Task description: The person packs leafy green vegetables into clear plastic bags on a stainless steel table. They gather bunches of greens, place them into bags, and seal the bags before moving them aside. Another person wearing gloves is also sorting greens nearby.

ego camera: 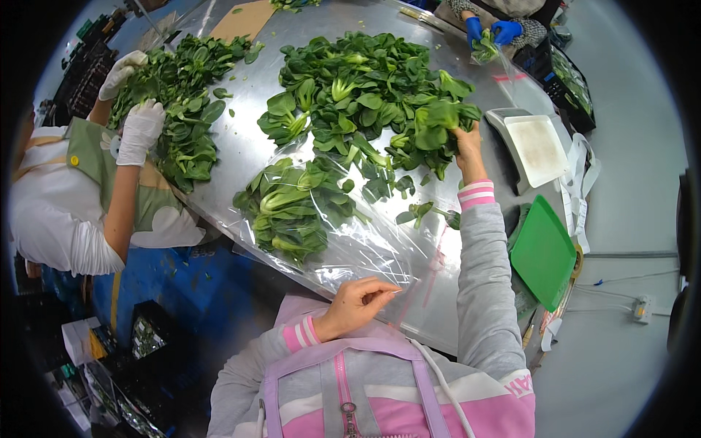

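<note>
My left hand [356, 306] is low in front of me at the table's near edge, thumb and forefinger pinching the edge of a clear plastic bag [378, 249]. Several green bok choy heads [293, 205] lie inside or under the bag's film towards the left; the glare hides which. Out ahead, my right hand [469, 153] grips a leafy bok choy [438, 123] at the right side of a large bok choy pile [356, 87]. That plant's leaves are slightly blurred. Loose leaves [421, 213] are scattered between the pile and my right sleeve.
A scale [534, 145] and a green tray [545, 252] stand along the right side of the metal table [246, 98]. At left, a co-worker's white-gloved hands [143, 128] touch another leafy pile [186, 120]. Blue-gloved hands [506, 32] hold bagged greens at the far right.
</note>
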Demonstrator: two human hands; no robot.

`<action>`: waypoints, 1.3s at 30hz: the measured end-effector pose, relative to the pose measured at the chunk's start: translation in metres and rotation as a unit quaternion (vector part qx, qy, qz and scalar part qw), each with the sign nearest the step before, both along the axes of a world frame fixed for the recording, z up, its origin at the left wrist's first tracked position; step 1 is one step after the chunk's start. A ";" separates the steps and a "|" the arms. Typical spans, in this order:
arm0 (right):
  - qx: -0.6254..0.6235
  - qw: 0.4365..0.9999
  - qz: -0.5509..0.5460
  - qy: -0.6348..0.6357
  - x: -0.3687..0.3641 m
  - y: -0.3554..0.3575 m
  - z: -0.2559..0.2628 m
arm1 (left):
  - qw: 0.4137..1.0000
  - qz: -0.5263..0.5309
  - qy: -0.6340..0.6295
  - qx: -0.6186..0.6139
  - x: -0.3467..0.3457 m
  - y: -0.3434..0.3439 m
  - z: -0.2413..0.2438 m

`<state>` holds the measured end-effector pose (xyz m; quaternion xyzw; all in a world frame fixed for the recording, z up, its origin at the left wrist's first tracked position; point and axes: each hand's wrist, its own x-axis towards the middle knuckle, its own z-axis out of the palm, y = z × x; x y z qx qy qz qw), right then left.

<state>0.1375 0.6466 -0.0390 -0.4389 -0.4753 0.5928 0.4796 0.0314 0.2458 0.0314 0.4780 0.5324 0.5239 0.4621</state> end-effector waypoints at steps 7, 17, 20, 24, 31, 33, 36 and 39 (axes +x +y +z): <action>-0.162 0.955 0.076 0.237 0.061 0.009 -0.019 | 0.998 -0.010 0.013 -0.054 0.006 -0.008 -0.006; -0.089 0.915 0.202 0.338 0.127 -0.133 0.044 | 0.995 -0.028 -0.004 -0.096 0.004 0.005 -0.003; -0.011 0.968 0.186 0.170 0.154 -0.213 0.060 | 0.998 0.012 0.021 -0.061 0.007 -0.006 -0.009; -0.135 0.962 0.086 0.219 0.183 -0.293 0.053 | 0.999 0.011 -0.002 -0.046 0.017 -0.004 -0.003; -0.178 0.963 0.012 0.203 0.173 -0.380 0.032 | 0.998 0.030 0.024 -0.053 0.026 -0.003 -0.012; -0.253 0.929 0.001 0.271 0.166 -0.388 0.018 | 0.998 0.035 0.033 -0.043 0.027 -0.005 -0.015; -0.274 0.937 -0.016 0.216 0.146 -0.389 0.000 | 0.998 0.033 0.053 -0.010 0.028 -0.005 -0.018; -0.279 0.932 -0.017 0.232 0.130 -0.383 -0.003 | 0.997 0.021 0.077 -0.021 0.027 -0.009 -0.020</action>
